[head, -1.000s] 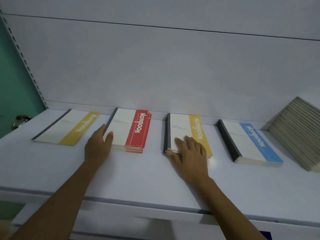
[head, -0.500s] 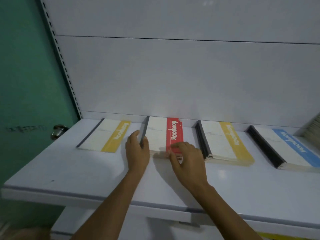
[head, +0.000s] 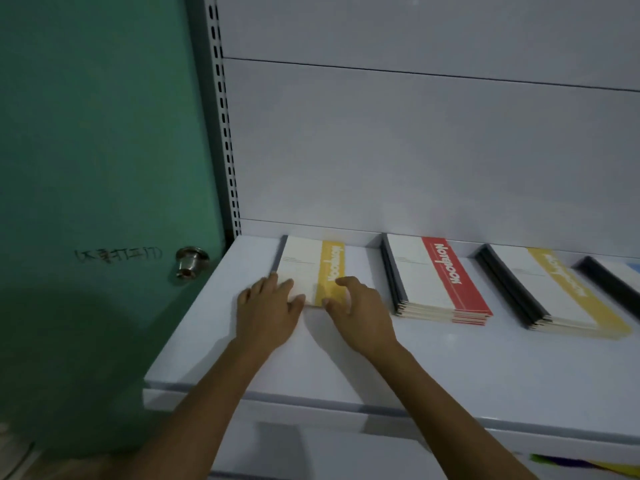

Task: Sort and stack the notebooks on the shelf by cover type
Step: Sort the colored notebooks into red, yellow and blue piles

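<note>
Here the left hand (head: 266, 306) is pressing flat-fingered on the yellow notebook (head: 304, 268) at the left end of the shelf (head: 311, 368); the right hand (head: 360, 313) is curling at its near edge — grip unclear — so a loose pull may be sliding it off.

A shop: slotted retail shelf (head: 450, 368) displaying stacked notebooks (head: 440, 282).

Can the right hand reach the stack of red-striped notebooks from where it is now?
Probably yes. The right hand is at the lone yellow-striped notebook, and only bare shelf lies between it and the red-striped notebook stack beside it.
</note>
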A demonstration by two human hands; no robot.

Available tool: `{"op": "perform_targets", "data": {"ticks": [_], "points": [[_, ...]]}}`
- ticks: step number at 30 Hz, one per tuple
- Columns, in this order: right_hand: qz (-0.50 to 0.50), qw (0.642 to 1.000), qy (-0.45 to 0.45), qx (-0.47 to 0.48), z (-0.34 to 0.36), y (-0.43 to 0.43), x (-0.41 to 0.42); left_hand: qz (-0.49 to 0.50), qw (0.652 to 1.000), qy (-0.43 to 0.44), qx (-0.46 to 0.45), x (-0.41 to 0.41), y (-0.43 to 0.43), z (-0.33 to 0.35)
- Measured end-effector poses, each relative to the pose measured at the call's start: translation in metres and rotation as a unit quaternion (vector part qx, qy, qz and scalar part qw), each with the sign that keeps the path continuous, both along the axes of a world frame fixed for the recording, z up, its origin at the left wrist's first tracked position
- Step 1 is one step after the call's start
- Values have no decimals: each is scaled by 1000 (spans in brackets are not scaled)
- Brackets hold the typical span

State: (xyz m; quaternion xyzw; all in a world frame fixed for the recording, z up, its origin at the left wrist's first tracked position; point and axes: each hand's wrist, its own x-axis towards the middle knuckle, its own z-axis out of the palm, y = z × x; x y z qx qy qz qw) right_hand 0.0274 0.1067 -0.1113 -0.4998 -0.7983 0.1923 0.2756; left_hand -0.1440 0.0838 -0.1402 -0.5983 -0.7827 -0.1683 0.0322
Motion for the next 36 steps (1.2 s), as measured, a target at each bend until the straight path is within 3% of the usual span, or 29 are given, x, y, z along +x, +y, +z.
{"op": "perform_targets", "data": {"ticks": [4, 9, 11, 14, 15, 17, 19, 21, 25, 28, 32, 36], "points": [[-50, 983, -177, -8, -15, 1, -31, -14, 997, -47, 56, -7, 0, -6], [-74, 983, -160, 50, -31, -4, -34, -11, 954, -253, 160, -10, 1, 4], [-76, 988, -122, 49, -28, -3, -32, 29, 914, -369, 168, -16, 6, 13], [-83, 993, -62, 48, -24, -4, -31, 72, 773, -621, 109, -33, 16, 35], [-83, 994, -49, 48, -23, -6, -31, 56, 756, -649, 68, -34, 16, 40], [-75, 995, -33, 49, -20, -8, -29, 16, 777, -630, 2, -32, 7, 42], [-65, 998, 11, 19, -17, -10, -25, -1, 779, -626, 11, -29, -4, 37], [-64, 988, 134, -44, -14, -15, -20, -14, 763, -644, 57, -30, -16, 34], [-99, 925, 336, -146, -1, -35, -13, -55, 760, -633, 135, -22, -45, 39], [-84, 901, 390, -169, 4, -51, 1, -75, 745, -640, 171, -4, -69, 40], [-71, 883, 419, -198, 2, -74, 29, -98, 689, -696, 180, 29, -86, 43], [-105, 842, 494, -190, 3, -87, 73, -107, 715, -665, 187, 76, -89, 44]]}}
